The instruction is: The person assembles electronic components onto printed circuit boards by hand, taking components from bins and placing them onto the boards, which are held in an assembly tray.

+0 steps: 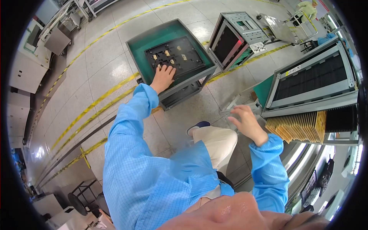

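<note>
My left hand (163,79) reaches over the near left edge of a cart (174,86) with a green lining. Its fingers are stretched out and rest at the near edge of a black rectangular fixture plate (189,63), which carries several small beige pieces. The thumb is hard to make out. My right hand (248,124) hangs in the air to the right, fingers apart and slightly bent, with nothing in it. It is nearest to a row of yellow-brown boards (295,126) standing on edge, without touching them.
Beyond the cart's right side stands a grey magazine rack (238,28). Another large framed rack (312,82) is at the right. Yellow-black tape (109,92) crosses the tiled floor. At the far right, another person (308,9) is near a trolley. Machines line the left.
</note>
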Available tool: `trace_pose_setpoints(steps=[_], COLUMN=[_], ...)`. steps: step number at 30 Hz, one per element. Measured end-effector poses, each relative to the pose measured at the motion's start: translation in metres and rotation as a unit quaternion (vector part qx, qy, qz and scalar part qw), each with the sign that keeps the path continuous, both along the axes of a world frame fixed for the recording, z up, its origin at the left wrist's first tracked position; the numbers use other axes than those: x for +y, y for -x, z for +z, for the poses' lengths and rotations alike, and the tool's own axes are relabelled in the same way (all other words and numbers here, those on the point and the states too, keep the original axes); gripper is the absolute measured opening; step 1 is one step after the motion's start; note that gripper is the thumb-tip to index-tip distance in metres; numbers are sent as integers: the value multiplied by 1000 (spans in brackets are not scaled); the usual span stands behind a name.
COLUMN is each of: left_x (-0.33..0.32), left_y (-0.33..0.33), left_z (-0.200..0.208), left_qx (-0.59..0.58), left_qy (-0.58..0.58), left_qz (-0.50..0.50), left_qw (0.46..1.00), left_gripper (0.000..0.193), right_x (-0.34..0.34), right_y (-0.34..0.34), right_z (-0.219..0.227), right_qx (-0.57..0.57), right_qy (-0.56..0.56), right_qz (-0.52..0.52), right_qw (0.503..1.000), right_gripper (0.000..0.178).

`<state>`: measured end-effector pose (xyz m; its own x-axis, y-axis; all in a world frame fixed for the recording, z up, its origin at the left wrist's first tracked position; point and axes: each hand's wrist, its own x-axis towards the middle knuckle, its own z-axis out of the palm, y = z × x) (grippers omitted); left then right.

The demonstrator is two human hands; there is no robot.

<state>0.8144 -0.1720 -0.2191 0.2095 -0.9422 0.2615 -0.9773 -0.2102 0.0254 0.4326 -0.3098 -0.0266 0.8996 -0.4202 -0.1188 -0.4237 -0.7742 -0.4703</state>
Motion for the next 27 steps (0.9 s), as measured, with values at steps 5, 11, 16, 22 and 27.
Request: trace_pose_setpoints(steps=[5,11,16,22,27], left_x=[-22,-11,-20,-3,52], left_y=[12,-6,-4,19,62], left_z=[19,54,80,68,94], left_qx=[-161,-168,-195,-182,2], left_qy=[-24,-8,4,40,144], left_qz=[-62,-53,-70,-72,-33], left_qw=[985,984,978,980,989], left_gripper=[76,84,83,63,62], right_x=[-15,-35,-36,-25,12], right_y=[-44,-107,-207,-292,-259], right_z=[-35,-73,-114,-158,-137], right_qx=[0,-17,-127,-250,-210], right_qy=[-26,-183,-662,-640,-574], right_qz=[16,-80,-257,-415,-495], right_qw=[1000,980,693,596,618], right_gripper=[27,43,84,46,40])
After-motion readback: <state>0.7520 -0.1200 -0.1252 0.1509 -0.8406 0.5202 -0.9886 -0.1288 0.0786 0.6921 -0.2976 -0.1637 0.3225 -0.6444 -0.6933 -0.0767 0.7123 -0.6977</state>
